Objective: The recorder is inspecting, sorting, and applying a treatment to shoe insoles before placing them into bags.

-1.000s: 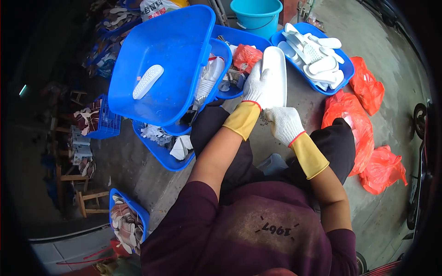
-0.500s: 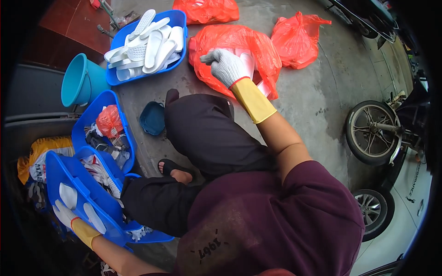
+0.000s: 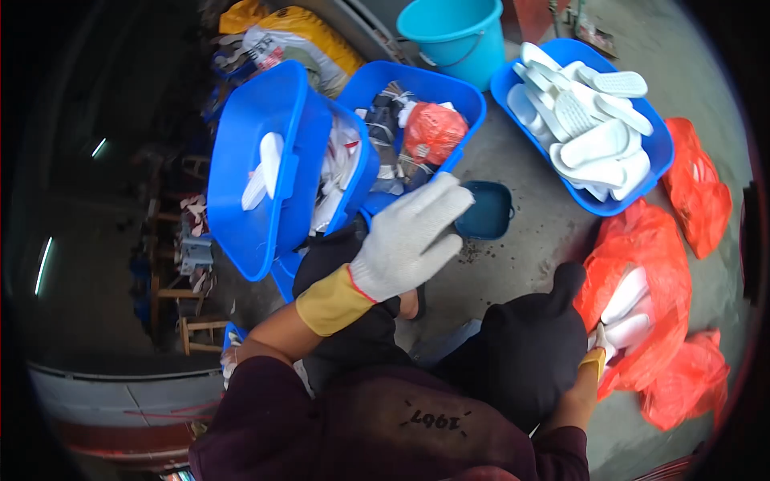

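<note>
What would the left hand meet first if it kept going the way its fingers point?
Probably the small dark teal dish on the floor: the left hand, open and empty in its white glove, points up and right at it. Depth is unclear; the hand may be well above it.

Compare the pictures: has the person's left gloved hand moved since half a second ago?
Yes. The left hand has left the tilted blue tub and now hangs open above the lap, near the small dark dish.
</note>
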Available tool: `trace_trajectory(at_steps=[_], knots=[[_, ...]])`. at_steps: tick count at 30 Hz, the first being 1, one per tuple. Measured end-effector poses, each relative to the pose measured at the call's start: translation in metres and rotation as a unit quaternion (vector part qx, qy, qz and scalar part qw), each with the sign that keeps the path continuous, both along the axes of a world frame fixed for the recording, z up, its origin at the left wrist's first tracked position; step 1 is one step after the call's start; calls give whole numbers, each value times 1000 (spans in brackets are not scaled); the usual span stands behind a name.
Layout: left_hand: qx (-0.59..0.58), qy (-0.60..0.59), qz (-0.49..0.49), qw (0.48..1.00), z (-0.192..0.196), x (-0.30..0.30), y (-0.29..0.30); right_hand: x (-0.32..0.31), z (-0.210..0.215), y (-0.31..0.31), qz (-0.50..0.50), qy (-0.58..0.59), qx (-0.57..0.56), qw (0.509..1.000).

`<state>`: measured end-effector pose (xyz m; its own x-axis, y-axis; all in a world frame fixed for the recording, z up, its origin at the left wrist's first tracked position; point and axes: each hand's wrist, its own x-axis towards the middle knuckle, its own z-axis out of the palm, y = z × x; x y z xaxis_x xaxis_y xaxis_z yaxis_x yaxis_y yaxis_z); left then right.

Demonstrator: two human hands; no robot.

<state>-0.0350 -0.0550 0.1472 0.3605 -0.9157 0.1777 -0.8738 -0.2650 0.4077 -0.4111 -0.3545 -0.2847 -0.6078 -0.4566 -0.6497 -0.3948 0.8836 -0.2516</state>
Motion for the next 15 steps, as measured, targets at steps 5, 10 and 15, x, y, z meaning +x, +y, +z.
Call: trace_trajectory(at_steps=[5,10,15], knots=[[2,159,92,983,-85,-34,3,13,77,67,124,-236,24,963],[-30,184,114,976,-98,-39,-4,51,109,38,97,-407,9,908],[-124,207,104,965,-100,-49,-14,-12,119,34,80,-561,-33,824]])
